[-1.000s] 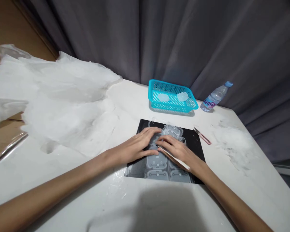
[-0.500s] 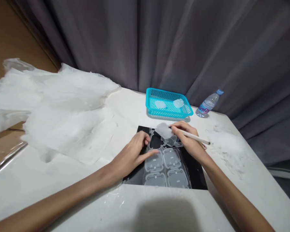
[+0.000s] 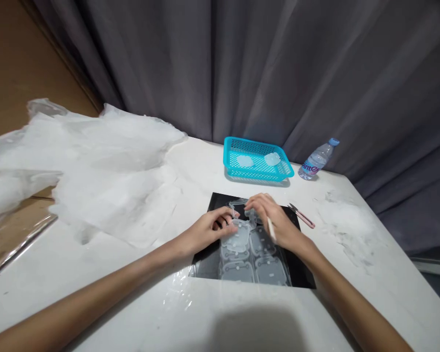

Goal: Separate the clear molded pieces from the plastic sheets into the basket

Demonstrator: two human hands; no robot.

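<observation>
A translucent piece (image 3: 237, 240) lies on the middle of the black board (image 3: 301, 268), overlapping a clear sheet of molded pieces (image 3: 270, 272). The left hand (image 3: 214, 227) has its thumb on the translucent piece's upper left edge, fingers curled close; whether its grip pinches it, I cannot tell. Above the board's right half, the right hand (image 3: 273, 217) has its grip closed round a white stick (image 3: 271, 231), its fingertips at the clear sheet's far part. Just past the board's right edge lie pink-handled snips (image 3: 303, 217). Behind the board, on the white counter (image 3: 161, 303), a blue basket (image 3: 254, 175) holds two pale pieces (image 3: 245, 161); behind and right stands a bottle (image 3: 316, 160). Left of the board spreads a whitish heap (image 3: 106, 161).
</observation>
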